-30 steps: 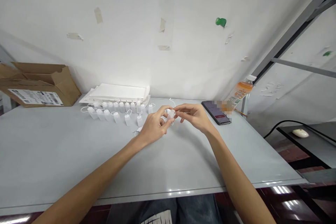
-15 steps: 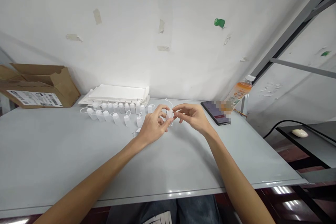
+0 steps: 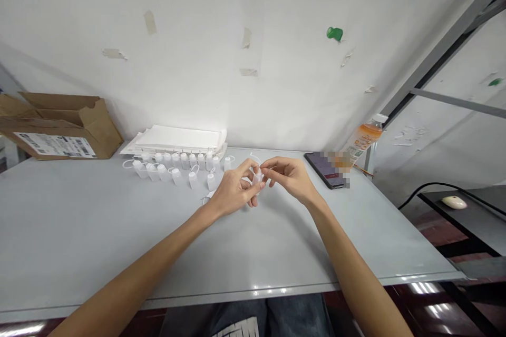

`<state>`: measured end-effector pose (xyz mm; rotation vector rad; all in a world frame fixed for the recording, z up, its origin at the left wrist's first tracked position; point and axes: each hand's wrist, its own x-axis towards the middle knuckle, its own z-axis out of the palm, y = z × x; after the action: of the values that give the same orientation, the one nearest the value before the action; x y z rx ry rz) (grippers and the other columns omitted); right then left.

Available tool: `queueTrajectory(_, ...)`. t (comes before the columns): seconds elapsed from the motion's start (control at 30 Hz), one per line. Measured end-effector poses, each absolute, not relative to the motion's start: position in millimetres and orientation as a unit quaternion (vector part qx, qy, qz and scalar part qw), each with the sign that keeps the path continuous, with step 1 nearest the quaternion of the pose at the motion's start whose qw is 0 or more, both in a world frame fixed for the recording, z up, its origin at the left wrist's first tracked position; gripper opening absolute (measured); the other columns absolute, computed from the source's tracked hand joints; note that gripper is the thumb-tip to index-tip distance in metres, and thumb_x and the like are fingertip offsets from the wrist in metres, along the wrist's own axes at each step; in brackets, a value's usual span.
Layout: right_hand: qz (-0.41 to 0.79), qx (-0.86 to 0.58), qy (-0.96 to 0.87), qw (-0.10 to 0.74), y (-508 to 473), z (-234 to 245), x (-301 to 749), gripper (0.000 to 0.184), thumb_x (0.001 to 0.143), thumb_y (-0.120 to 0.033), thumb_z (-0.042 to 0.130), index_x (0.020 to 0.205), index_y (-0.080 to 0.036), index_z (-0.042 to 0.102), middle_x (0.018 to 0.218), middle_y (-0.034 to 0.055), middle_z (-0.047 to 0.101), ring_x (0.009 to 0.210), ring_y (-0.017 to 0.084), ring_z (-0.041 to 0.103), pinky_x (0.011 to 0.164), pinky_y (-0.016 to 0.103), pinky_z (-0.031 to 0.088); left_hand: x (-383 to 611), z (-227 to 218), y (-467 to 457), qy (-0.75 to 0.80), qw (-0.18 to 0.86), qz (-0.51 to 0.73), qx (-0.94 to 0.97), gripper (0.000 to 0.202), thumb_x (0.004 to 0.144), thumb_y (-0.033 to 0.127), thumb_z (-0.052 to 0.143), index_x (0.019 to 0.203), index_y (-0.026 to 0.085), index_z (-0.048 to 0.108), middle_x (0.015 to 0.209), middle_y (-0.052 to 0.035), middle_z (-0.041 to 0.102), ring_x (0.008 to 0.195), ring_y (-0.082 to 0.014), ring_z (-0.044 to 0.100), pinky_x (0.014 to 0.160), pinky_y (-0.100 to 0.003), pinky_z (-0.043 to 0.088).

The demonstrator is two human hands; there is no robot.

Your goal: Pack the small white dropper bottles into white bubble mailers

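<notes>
Fingers of the left hand (image 3: 231, 189) grasp a small white plastic bottle (image 3: 258, 178), thumb on the near side and index curled behind its top, while the fingertips of the right hand (image 3: 290, 178) meet at its upper end; whether these pinch the cap or merely touch it, I cannot tell. Held roughly upright, it sits over the gray tabletop (image 3: 300, 253), nearer the surface's far edge than its near one, with a thin white strap (image 3: 255, 157) curving above it. Toward the far edge, left of the hands, small white bottles (image 3: 193, 181) stand in two loose rows, several with looped straps. Just behind them lies a stack of white sheets (image 3: 177, 138), along that same edge. An open cardboard box (image 3: 59, 137) occupies the far left corner. Near the far right corner, a smartphone (image 3: 324, 168) lies beside a bottle of orange drink (image 3: 366, 138), partly pixelated. Beyond the right edge, a pale computer mouse (image 3: 454, 202) rests on a dark shelf (image 3: 484, 221).
</notes>
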<state>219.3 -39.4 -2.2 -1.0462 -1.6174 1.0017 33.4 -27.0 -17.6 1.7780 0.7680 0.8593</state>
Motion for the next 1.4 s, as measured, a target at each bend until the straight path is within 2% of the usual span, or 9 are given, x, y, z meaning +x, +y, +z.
queueTrajectory(0.13,0.431,-0.413,-0.660,0.457,-39,-3,220,0.018,0.083,-0.034,0.069,0.090,-0.018,0.074,0.086,0.0053,0.073,0.070,0.016,0.068,0.060,0.028,0.053,34,-17,-28,0.306,0.502,0.354,0.727,0.023,0.086,0.031,0.062,0.091,0.022,0.042,0.058,0.0087,0.054,0.046,-0.0132,0.062,0.046,-0.022,0.048)
queueTrajectory(0.27,0.437,-0.415,-0.654,0.457,-39,-3,218,0.017,0.081,-0.033,0.070,0.089,-0.018,0.073,0.084,0.0048,0.072,0.070,0.016,0.067,0.059,0.028,0.053,33,-17,-26,0.281,0.536,0.362,0.709,0.026,0.086,0.031,0.063,0.090,0.023,0.039,0.066,0.0067,0.059,0.044,-0.0112,0.060,0.042,-0.021,0.047)
queueTrajectory(0.4,0.437,-0.413,-0.645,0.471,-40,-1,216,0.020,0.079,-0.033,0.072,0.091,-0.018,0.073,0.083,0.0046,0.071,0.070,0.016,0.067,0.059,0.028,0.053,33,-16,-24,0.251,0.588,0.374,0.672,0.031,0.086,0.032,0.065,0.090,0.023,0.036,0.068,0.0060,0.059,0.047,-0.0135,0.062,0.041,-0.023,0.048)
queueTrajectory(0.53,0.431,-0.413,-0.634,0.491,-40,-2,213,0.022,0.076,-0.036,0.075,0.088,-0.017,0.072,0.077,0.0037,0.069,0.064,0.015,0.065,0.053,0.027,0.051,33,-13,-23,0.243,0.623,0.385,0.636,0.032,0.083,0.029,0.064,0.090,0.024,0.033,0.070,0.0050,0.060,0.045,-0.0139,0.060,0.038,-0.023,0.046)
queueTrajectory(0.63,0.380,-0.445,-0.648,0.488,-40,-5,209,0.019,0.078,-0.036,0.072,0.084,-0.018,0.071,0.076,0.0032,0.068,0.057,0.013,0.059,0.047,0.026,0.046,34,-12,-22,0.260,0.618,0.396,0.627,0.029,0.081,0.023,0.061,0.089,0.024,0.033,0.065,0.0063,0.058,0.042,-0.0115,0.056,0.036,-0.019,0.038)
queueTrajectory(0.73,0.271,-0.467,-0.693,0.477,-40,-8,206,0.010,0.082,-0.029,0.068,0.082,-0.019,0.070,0.082,0.0030,0.068,0.060,0.011,0.057,0.050,0.024,0.044,34,-15,-21,0.277,0.612,0.401,0.623,0.026,0.078,0.019,0.058,0.087,0.023,0.034,0.061,0.0074,0.056,0.039,-0.0076,0.049,0.038,-0.017,0.031)
queueTrajectory(0.83,0.194,-0.466,-0.737,0.450,-41,-9,206,0.006,0.084,-0.020,0.063,0.081,-0.019,0.068,0.082,0.0021,0.067,0.063,0.010,0.056,0.054,0.023,0.043,35,-18,-19,0.288,0.610,0.398,0.621,0.026,0.075,0.017,0.057,0.087,0.023,0.035,0.060,0.0082,0.056,0.037,-0.0050,0.043,0.040,-0.017,0.031)
queueTrajectory(1.07,0.165,-0.452,-0.785,0.390,-44,-5,211,0.011,0.084,-0.011,0.055,0.078,-0.018,0.061,0.074,0.0005,0.060,0.064,0.011,0.055,0.053,0.022,0.039,36,-19,-22,0.291,0.602,0.388,0.634,0.022,0.078,0.018,0.057,0.085,0.023,0.036,0.061,0.0079,0.054,0.040,-0.0048,0.042,0.042,-0.018,0.030)
queueTrajectory(1.4,0.133,-0.445,-0.821,0.333,-50,1,218,0.015,0.086,-0.009,0.049,0.081,-0.018,0.061,0.079,0.0024,0.060,0.066,0.011,0.053,0.058,0.024,0.037,38,-23,-27,0.302,0.580,0.389,0.649,0.020,0.080,0.017,0.055,0.088,0.024,0.039,0.063,0.0085,0.054,0.042,-0.0052,0.043,0.044,-0.018,0.032)
